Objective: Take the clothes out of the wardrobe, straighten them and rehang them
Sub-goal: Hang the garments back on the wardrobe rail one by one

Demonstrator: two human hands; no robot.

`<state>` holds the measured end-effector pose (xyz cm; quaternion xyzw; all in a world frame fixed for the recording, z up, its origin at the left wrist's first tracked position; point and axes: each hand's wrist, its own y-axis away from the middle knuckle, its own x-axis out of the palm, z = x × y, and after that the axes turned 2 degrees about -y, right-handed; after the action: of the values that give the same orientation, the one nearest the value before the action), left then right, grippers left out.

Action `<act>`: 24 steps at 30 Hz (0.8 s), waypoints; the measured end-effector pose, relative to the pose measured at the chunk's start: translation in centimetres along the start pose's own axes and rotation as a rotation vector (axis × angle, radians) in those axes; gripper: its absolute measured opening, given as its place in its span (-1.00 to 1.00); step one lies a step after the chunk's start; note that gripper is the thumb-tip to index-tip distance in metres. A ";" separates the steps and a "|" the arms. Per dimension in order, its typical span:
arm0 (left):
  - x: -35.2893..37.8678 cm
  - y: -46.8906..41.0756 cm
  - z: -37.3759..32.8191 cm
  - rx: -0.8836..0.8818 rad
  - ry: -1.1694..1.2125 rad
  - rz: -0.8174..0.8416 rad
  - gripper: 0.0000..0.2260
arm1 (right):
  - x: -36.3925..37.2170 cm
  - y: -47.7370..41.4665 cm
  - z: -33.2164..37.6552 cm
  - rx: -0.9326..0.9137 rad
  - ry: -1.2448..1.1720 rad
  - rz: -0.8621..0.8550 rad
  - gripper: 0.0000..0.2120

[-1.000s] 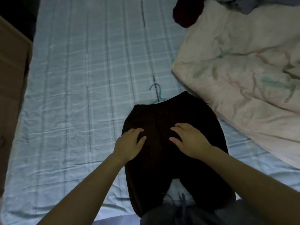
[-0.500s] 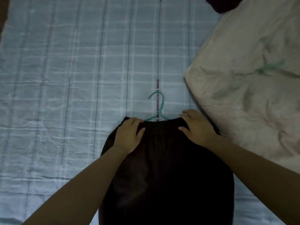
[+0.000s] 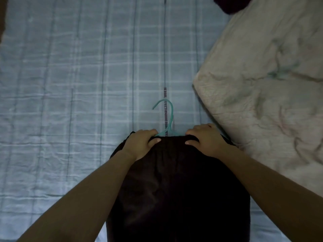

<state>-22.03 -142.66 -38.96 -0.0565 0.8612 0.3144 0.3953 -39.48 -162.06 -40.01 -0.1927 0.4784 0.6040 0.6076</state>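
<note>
**A:** Garment [image 3: 178,189] first. Where is it?

**B:** Dark, lying flat on the checked bed sheet [image 3: 70,84], bottom centre. Its top edge sits at the shoulders of the teal hanger [image 3: 168,112]. The lower end runs out of frame.

**A:** What changed?

**B:** A second ago both palms lay flat mid-fabric. Now they're up at the top edge. Left grip [image 3: 141,143] has its fingers curled over the edge and its thumb on top, pinching cloth just left of the hanger's neck. Right grip [image 3: 204,138] does the same just right of the neck. Both are closed on fabric, not spread.

**A:** Meaning for the task?

**B:** My read is that the smoothing pass is done and the top is being squared on the hanger, so lift and rehang comes next. The hanger's arms are hidden under the cloth, so I can't tell how well they're seated.

**A:** Counts, left to right.

**B:** One sheet, one left grip, one garment, one hanger, one right grip. One pale crumpled quilt [image 3: 262,84] lies just beside the garment's right side. One dark red item [image 3: 230,4] is at the top right, mostly cropped.

**A:** Wardrobe?

**B:** Not in view.
</note>
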 end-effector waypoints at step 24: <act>0.3 43.0 -7.3 -0.082 0.371 -0.868 -0.80 | -5.5 22.8 27.9 -0.585 0.003 -0.459 -0.74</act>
<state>-41.77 -112.68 -14.24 -0.4821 0.8009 0.1384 0.3271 -49.66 -137.96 -14.60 -0.4617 0.2308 0.5629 0.6456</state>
